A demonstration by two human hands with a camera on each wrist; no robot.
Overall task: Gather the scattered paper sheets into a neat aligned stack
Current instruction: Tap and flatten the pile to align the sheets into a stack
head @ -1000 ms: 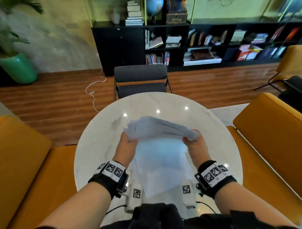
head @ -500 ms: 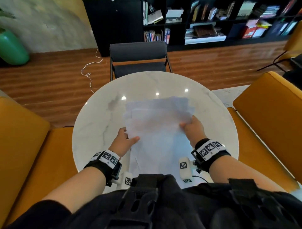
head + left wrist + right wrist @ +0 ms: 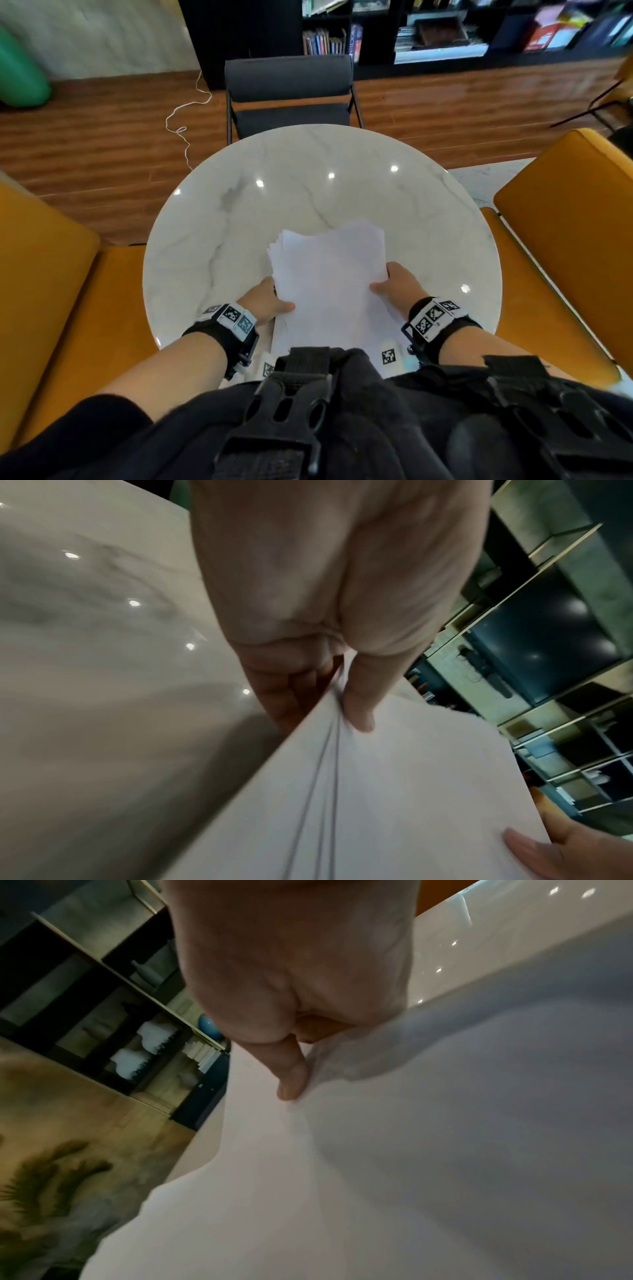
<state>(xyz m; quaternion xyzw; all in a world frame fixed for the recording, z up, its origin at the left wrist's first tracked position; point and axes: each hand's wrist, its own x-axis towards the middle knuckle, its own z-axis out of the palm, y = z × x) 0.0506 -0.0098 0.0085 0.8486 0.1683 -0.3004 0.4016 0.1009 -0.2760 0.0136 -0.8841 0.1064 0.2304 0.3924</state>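
Observation:
A stack of white paper sheets (image 3: 329,274) is held over the near part of the round marble table (image 3: 239,212). Its far edges are fanned and uneven. My left hand (image 3: 270,303) pinches the stack's left edge, thumb on top and fingers underneath; in the left wrist view the thumb (image 3: 359,707) presses the paper stack (image 3: 394,791). My right hand (image 3: 394,284) pinches the right edge, thumb on top. In the right wrist view the right thumb (image 3: 291,1077) lies on the paper stack (image 3: 445,1150). The stack's near end is hidden behind my chest gear.
A dark grey chair (image 3: 289,92) stands at the table's far side. Mustard-yellow seats flank the table on the left (image 3: 41,274) and right (image 3: 575,219). A black bookshelf (image 3: 411,31) lines the far wall. A white cable (image 3: 185,113) lies on the wooden floor.
The stack has come down from a raised, tilted hold toward the table and closer to my body. Both hands kept their grip on its side edges, and my head tipped further down.

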